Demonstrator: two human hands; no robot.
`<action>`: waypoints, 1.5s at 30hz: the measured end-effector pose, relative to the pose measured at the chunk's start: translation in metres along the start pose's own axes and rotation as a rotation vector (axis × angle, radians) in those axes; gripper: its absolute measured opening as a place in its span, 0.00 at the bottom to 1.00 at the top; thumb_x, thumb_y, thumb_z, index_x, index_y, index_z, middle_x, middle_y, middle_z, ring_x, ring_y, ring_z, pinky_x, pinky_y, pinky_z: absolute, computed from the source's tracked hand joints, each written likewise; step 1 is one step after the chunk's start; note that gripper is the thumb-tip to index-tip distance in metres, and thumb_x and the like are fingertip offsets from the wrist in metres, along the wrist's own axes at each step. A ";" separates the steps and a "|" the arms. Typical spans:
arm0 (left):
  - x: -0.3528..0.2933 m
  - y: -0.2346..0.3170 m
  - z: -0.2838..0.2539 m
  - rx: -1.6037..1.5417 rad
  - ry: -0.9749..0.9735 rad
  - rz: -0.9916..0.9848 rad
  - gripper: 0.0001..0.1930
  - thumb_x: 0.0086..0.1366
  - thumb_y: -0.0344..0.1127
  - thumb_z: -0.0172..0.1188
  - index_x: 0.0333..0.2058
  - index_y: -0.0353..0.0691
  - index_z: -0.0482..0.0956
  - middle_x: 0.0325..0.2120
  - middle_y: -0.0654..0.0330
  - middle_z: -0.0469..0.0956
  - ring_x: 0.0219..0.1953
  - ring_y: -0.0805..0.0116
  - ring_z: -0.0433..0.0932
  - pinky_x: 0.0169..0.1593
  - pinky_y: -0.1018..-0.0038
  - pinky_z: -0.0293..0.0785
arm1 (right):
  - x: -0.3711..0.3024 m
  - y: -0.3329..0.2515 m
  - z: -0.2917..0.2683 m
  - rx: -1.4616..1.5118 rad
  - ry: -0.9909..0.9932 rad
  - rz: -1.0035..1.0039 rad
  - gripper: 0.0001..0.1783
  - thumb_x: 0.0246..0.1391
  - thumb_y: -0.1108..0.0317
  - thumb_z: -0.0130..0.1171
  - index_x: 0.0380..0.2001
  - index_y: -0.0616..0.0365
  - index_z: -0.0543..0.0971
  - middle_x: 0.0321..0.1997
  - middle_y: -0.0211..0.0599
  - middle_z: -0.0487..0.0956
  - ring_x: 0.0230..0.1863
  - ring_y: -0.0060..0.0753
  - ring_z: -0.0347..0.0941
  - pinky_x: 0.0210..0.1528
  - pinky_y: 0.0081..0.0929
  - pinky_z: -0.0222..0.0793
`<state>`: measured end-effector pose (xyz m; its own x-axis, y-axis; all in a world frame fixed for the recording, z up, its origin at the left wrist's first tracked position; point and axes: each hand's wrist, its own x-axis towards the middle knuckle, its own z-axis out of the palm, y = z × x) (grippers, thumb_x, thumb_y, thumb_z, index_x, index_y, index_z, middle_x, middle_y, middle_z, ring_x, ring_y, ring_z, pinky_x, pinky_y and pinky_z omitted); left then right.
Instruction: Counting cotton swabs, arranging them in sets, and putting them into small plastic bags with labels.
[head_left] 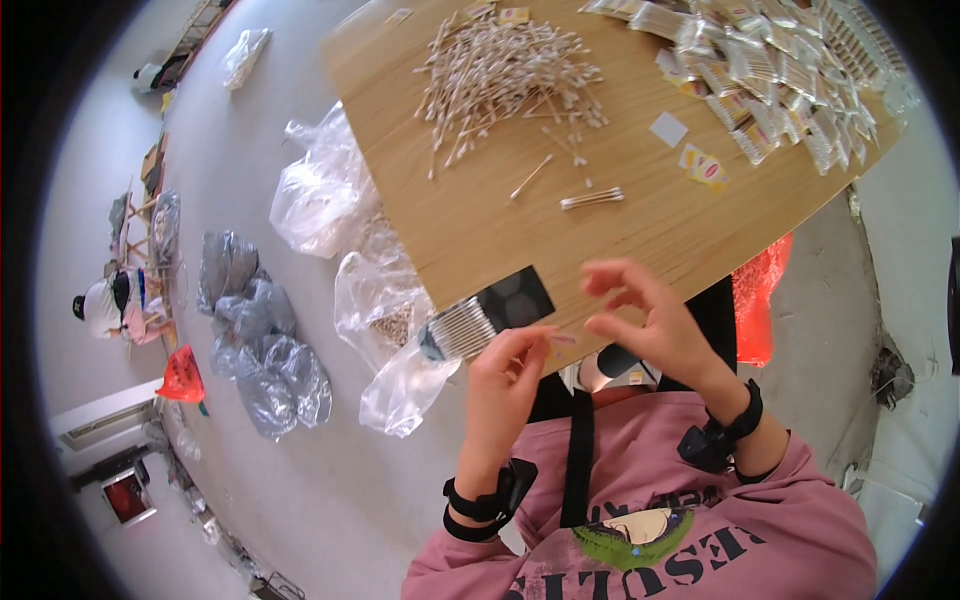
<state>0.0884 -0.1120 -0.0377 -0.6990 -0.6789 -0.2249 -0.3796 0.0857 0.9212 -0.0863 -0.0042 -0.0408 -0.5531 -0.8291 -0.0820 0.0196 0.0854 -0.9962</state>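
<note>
Where the left hand [505,390] is: at the near edge of the wooden table [455,220], just beside a row of swabs [460,328], its thumb and fingertips drawn close together; whether they pinch anything, I cannot tell
Right hand [655,325]: raised near the same edge, apart from the left one, thumb and fingers wide apart and loosely curled
Swabs in order: the row lies side by side at the table's near left corner, next to a dark panel [520,298]
Swab pile [510,75]: a loose heap toward the far side, sticks pointing every way
Strays: a single swab [531,177] and a small bundle [592,198], between the pile and the hands
Cards: a white square [668,129] near some yellow-and-white cards [703,167]
Filled packs [760,75]: heaped at the far right of the table
Floor: clear bags [325,190] beside the table, grey bags [265,335] farther left
Right of the table: a red bag [762,300]
Far left: another person [105,305], wearing a dark cap
</note>
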 end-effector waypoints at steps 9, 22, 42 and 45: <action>-0.029 -0.011 -0.034 0.155 0.133 0.037 0.12 0.60 0.22 0.61 0.43 0.35 0.78 0.29 0.59 0.80 0.29 0.73 0.76 0.36 0.78 0.72 | -0.006 -0.008 0.055 -0.078 -0.396 0.296 0.09 0.54 0.67 0.64 0.32 0.63 0.79 0.26 0.32 0.78 0.26 0.18 0.70 0.29 0.20 0.65; 0.028 -0.084 -0.059 0.327 0.716 0.048 0.16 0.68 0.40 0.56 0.46 0.33 0.73 0.40 0.49 0.76 0.42 0.55 0.75 0.48 0.62 0.69 | 0.034 0.004 0.090 -0.062 -0.108 0.230 0.10 0.55 0.75 0.61 0.36 0.65 0.70 0.28 0.34 0.76 0.28 0.18 0.72 0.30 0.19 0.69; 0.035 -0.081 -0.040 0.005 0.673 -0.038 0.19 0.68 0.41 0.60 0.22 0.33 0.70 0.16 0.67 0.63 0.22 0.78 0.59 0.25 0.77 0.57 | 0.051 0.020 0.106 -0.310 -0.161 0.120 0.10 0.51 0.74 0.63 0.34 0.65 0.72 0.28 0.42 0.79 0.28 0.31 0.77 0.31 0.28 0.72; 0.035 -0.081 -0.040 0.013 0.666 -0.041 0.20 0.67 0.42 0.60 0.22 0.32 0.70 0.16 0.66 0.63 0.22 0.78 0.59 0.25 0.76 0.57 | 0.049 0.020 0.113 -0.294 -0.144 0.143 0.10 0.51 0.74 0.62 0.34 0.65 0.72 0.27 0.43 0.79 0.27 0.32 0.78 0.31 0.27 0.72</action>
<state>0.1187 -0.1716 -0.1077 -0.1621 -0.9867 -0.0117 -0.4081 0.0562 0.9112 -0.0189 -0.1058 -0.0687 -0.4386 -0.8648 -0.2443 -0.1641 0.3443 -0.9244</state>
